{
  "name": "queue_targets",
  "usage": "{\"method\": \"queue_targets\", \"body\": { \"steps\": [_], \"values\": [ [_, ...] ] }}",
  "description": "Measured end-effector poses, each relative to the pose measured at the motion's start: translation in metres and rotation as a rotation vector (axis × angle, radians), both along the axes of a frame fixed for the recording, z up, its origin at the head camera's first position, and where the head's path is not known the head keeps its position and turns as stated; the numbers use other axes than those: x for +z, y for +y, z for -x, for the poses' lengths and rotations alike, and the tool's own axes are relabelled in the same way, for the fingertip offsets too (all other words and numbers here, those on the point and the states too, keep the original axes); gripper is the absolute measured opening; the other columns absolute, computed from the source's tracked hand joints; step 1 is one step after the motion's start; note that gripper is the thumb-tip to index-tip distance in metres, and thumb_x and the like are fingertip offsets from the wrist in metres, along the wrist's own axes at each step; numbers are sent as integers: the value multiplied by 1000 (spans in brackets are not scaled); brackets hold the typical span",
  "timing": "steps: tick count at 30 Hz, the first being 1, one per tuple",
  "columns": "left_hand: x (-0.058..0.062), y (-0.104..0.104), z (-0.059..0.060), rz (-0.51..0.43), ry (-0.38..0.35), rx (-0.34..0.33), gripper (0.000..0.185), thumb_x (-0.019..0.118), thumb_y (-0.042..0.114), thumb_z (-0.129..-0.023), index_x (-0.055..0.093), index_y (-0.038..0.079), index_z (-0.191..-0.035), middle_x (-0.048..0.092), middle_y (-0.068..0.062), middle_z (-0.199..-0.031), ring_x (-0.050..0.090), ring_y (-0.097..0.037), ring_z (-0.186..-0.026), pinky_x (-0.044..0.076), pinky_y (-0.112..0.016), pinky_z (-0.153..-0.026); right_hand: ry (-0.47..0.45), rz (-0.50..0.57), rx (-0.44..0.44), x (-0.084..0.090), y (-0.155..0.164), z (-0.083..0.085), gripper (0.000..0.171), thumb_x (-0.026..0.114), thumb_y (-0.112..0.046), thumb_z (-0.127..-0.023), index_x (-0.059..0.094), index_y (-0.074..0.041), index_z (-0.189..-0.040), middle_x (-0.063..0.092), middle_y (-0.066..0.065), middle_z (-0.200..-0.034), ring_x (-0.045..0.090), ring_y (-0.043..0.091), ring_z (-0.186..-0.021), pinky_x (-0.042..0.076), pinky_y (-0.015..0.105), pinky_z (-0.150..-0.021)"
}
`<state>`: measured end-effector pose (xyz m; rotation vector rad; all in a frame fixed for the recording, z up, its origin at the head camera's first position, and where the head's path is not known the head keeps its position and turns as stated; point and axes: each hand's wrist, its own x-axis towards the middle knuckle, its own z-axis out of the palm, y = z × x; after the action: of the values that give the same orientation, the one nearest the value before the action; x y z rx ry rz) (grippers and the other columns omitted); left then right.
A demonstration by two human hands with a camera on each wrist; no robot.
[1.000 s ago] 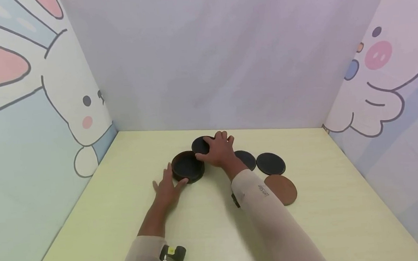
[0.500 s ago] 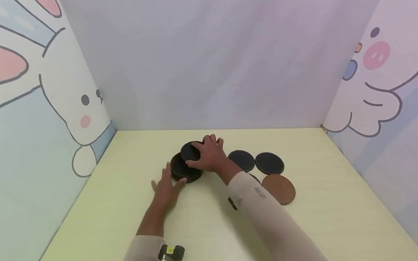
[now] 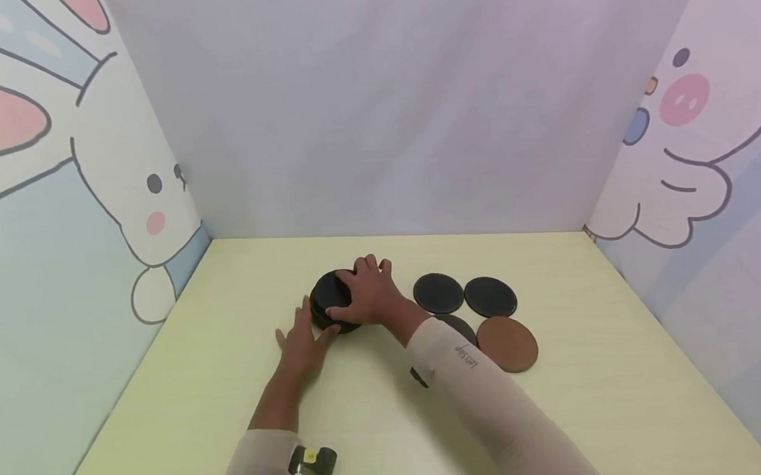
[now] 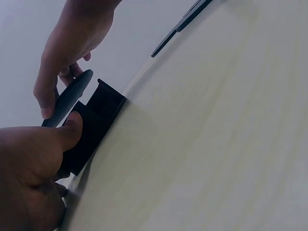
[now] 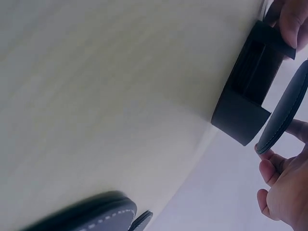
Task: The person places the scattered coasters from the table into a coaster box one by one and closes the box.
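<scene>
A round black coaster [image 3: 331, 291] with a stitched edge is in my right hand [image 3: 373, 295], pinched by its edge between thumb and fingers. It hangs tilted just over the open top of a round dark coaster holder [image 5: 238, 118]. A notch in the holder's wall shows in both wrist views. My left hand [image 3: 302, 346] grips the holder's near left side, with the thumb [image 4: 72, 130] against its wall. In the head view the coaster hides most of the holder's inside.
Right of the hands lie two black coasters, one nearer [image 3: 439, 293] and one farther right [image 3: 491, 297]. Before them lie a brown coaster [image 3: 507, 343] and a dark one [image 3: 458, 326], partly behind the right sleeve. Walls edge the pale table [image 3: 381, 429] at back and sides.
My right hand has carried the black coaster left and toward me, from beyond the holder to over its opening. The left hand has stayed on the holder.
</scene>
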<state>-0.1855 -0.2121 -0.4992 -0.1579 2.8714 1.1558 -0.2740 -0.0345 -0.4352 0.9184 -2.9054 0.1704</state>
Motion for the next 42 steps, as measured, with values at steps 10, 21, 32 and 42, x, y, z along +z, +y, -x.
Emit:
{"method": "queue_targets", "body": {
  "steps": [10,21,32,42],
  "values": [
    [-1,0,1,-6,6,5,95,61,44,-111,4,4,-176,14,-28,-182,18,-51,-168,-12,-77,-131,22,-19,5,1,-3,-3,77,63,-75,-95,58,-28,-156,59,12,-133,45,30,-130,36,56,-107],
    [-2,1,-1,3,15,5,96,62,44,-111,3,2,-175,14,-29,-181,19,-53,-167,-13,-77,-131,-36,15,-21,-4,0,-1,84,55,-76,-99,48,-26,-165,55,18,-153,43,35,-145,35,62,-116],
    [0,1,-3,-8,9,-2,97,61,46,-111,2,4,-176,13,-29,-181,13,-51,-169,-14,-78,-131,-79,75,-70,-6,15,6,84,44,-78,-103,44,-24,-168,48,20,-163,38,39,-154,32,66,-120],
    [2,2,-4,-14,19,-5,98,62,45,-111,2,3,-175,12,-30,-181,11,-50,-169,-14,-78,-130,-67,65,-171,-10,26,13,92,35,-84,-102,38,-23,-170,52,21,-156,45,39,-147,38,62,-112]
  ]
}}
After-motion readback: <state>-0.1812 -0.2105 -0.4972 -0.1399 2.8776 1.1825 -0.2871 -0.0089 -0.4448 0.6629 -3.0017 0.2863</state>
